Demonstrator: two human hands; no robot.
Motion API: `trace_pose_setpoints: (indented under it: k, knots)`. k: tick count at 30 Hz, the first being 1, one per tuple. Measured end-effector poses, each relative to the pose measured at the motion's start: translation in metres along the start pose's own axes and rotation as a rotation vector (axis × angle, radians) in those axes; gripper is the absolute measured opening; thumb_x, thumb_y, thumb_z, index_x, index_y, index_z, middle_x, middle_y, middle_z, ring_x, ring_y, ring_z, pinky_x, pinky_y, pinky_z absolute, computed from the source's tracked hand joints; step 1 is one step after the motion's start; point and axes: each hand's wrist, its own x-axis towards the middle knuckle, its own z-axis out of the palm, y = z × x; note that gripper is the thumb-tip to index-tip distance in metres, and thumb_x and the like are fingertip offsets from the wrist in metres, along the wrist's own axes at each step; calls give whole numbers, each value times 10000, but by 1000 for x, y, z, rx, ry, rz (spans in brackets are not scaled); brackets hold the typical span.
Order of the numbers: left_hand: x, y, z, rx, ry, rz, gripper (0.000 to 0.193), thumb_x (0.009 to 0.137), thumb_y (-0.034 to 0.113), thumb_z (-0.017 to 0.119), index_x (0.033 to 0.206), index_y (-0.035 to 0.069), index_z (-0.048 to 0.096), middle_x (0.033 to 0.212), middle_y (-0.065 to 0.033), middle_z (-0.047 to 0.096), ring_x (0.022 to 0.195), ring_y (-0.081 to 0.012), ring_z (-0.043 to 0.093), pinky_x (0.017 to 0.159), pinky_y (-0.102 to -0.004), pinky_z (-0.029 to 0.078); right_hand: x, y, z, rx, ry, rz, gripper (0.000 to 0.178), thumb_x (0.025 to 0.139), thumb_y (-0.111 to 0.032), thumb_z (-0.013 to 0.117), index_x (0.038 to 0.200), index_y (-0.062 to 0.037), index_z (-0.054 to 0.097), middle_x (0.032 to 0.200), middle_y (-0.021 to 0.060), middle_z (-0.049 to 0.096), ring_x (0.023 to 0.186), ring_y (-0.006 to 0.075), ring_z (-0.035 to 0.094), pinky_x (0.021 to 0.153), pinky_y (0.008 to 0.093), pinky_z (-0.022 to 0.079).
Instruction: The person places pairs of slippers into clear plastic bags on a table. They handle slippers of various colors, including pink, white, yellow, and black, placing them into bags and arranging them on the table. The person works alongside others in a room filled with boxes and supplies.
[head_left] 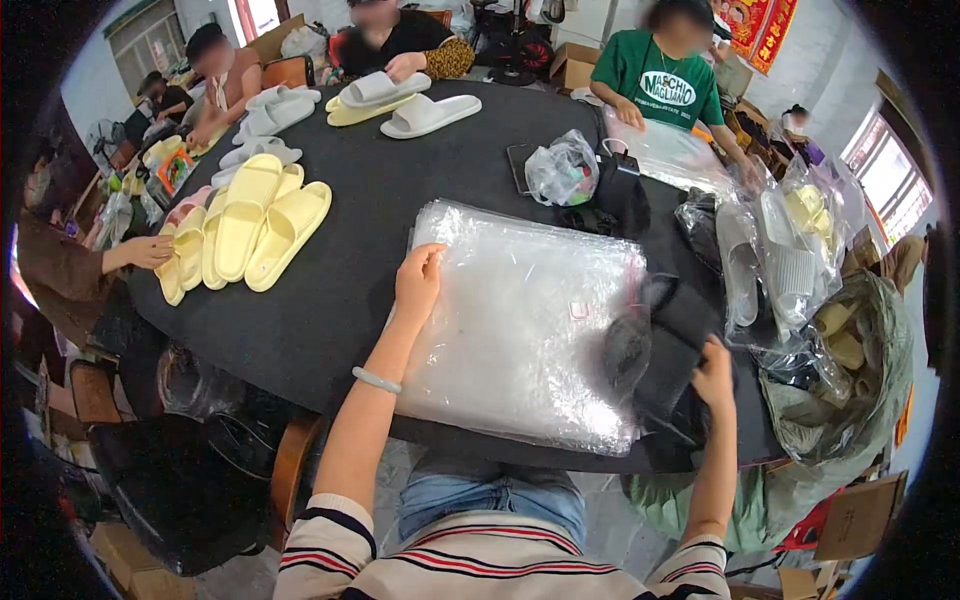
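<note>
A stack of clear plastic bags [520,310] lies before me on the black table. At its left edge, my left hand [418,285] has its fingers closed on the edge of a clear plastic bag. My right hand [713,373], fingers curled, grips the right edge of a soft black bag [675,345]. This black bag lies against the right side of the stack and partly over it. A dark rounded part beside it is blurred, so its shape is hard to make out.
Yellow slippers [250,220] and grey-white slippers [432,116] lie on the table [350,180]. Beyond the stack are a knotted plastic bag [562,170] and a black pouch [622,195]. Bagged slippers [790,250] and a large sack [850,370] stand at right. Several people sit around the table.
</note>
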Motion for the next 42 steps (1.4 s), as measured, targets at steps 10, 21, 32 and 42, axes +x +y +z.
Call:
trace_pose_setpoints:
  k: [10, 21, 32, 42]
  knots:
    - [-1, 25, -10, 483, -29, 176, 299, 930, 144, 540, 1192, 15, 599, 999, -134, 612, 819, -334, 626, 707, -419, 502, -12, 20, -45, 900, 461, -41, 528, 810, 59, 481, 1337, 36, 458, 1362, 127, 480, 1239, 234, 474, 1056, 326, 342]
    - [-3, -3, -5, 183, -128, 164, 544, 856, 53, 563, 1372, -1, 400, 1218, -217, 559, 937, -406, 604, 820, -456, 466, 48, -232, 9, 528, -75, -500, 270, 820, -157, 713, 854, 76, 580, 908, 234, 551, 809, 383, 563, 725, 440, 460]
    - [6, 19, -16, 255, 68, 154, 423, 847, 52, 609, 1261, 47, 523, 1023, -148, 555, 917, -340, 560, 785, -400, 463, 38, -166, 62, 777, 173, -582, 321, 854, 10, 644, 1166, -57, 616, 1311, 130, 487, 1041, 190, 574, 799, 279, 509]
    - [-40, 186, 27, 538, -438, 834, 236, 765, 278, 721, 844, 63, 665, 847, -69, 553, 906, -256, 530, 810, -381, 388, 52, -112, 101, 1284, 24, -33, 256, 957, -149, 572, 1205, -88, 575, 1131, 17, 535, 844, 88, 515, 710, 223, 451]
